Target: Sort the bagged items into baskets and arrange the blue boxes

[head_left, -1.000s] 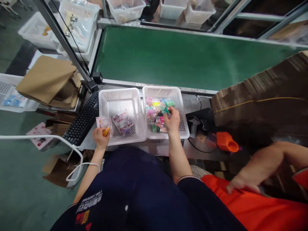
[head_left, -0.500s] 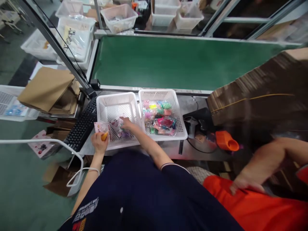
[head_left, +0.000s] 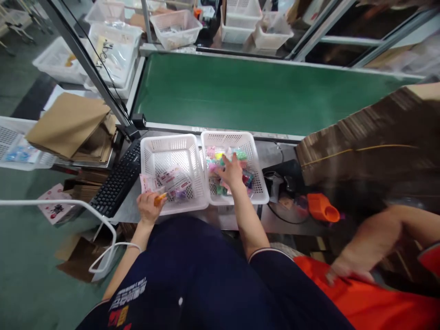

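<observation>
Two white perforated plastic baskets side by side on a grey metal desk [head_left: 237, 222]: left basket [head_left: 168, 143], right basket [head_left: 227, 136]. Left hand [head_left: 150, 205] at near-left corner of left basket, fingers closed on small orange piece [head_left: 160, 199]; pink-and-white printed card [head_left: 147, 182] just beyond the fingers, can't tell if it's gripped too. Right hand [head_left: 232, 172] over right basket, fingers spread, no firm hold visible; contact with the small multicoloured clear-plastic packets [head_left: 248, 178] under it unclear. Those packets lie heaped in right basket. Left basket has a white-and-red printed clear packet [head_left: 174, 178] and a small purple packet [head_left: 180, 195], near side.

Doing it well, my read: right fingertips should come down from above and pinch one packet by its film edge, since slick film probably slides and neighbours may come up with it. Lift straight, clear of the shared rims, before going sideways. Light pinch should do; the packets look soft. Left hand best held low and steady by its rim so the orange piece doesn't drop and the card doesn't bend. Wrist high on the right, so the forearm doesn't drag the near wall.
</observation>
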The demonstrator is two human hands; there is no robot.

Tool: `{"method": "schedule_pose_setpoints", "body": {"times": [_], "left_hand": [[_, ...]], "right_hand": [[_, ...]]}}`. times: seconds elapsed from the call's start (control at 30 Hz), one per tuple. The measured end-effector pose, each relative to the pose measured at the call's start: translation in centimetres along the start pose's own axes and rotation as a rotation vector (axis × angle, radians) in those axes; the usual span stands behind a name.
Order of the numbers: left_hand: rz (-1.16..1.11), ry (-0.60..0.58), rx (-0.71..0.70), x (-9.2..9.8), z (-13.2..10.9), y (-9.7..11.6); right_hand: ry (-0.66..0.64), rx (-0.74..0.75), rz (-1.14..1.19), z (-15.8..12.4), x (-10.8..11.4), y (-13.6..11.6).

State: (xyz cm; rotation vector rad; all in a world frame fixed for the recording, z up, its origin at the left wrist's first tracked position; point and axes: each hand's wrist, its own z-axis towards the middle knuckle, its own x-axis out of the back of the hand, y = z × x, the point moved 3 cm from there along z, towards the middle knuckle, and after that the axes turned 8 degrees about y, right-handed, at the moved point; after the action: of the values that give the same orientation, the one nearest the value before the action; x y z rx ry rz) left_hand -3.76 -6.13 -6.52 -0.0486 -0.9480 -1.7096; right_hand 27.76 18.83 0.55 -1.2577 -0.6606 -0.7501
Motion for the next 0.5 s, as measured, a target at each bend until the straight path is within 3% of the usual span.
{"method": "schedule_pose_setpoints", "body": {"times": [0.07,0.17,0.23,0.3,0.37,0.43,0.5], "left_hand": [[-0.107,-0.008,0.041,-0.5,0.9,2.2],[-0.249,-0.066,0.122,-2.3,2.2,5.2],[-0.326,-0.154,0.113,-3.6,2.9,6.5],[-0.377,-0.242,0.069,-4.5,3.3,6.9],[-0.271,-0.28,0.069,-4.6,3.6,6.0],[-0.003,-0.3,0.18,-4.0,3.7,3.8],[0.286,-0.351,0.346,-3.1,3.7,1.0]], "right_hand": [[-0.26,-0.031,0.198,-3.8,-2.3,-1.3],[-0.591,-0.049,0.71,-10.4,-6.0,-5.5],[-0.649,-0.066,0.846,-12.7,-6.8,-7.4],[-0.512,-0.063,0.803,-12.1,-5.4,-7.1],[-0.259,-0.026,0.604,-9.7,-2.3,-4.8],[-0.009,0.029,0.277,-6.9,1.3,-2.1],[0.092,0.073,-0.009,-5.1,2.9,-0.6]]}}
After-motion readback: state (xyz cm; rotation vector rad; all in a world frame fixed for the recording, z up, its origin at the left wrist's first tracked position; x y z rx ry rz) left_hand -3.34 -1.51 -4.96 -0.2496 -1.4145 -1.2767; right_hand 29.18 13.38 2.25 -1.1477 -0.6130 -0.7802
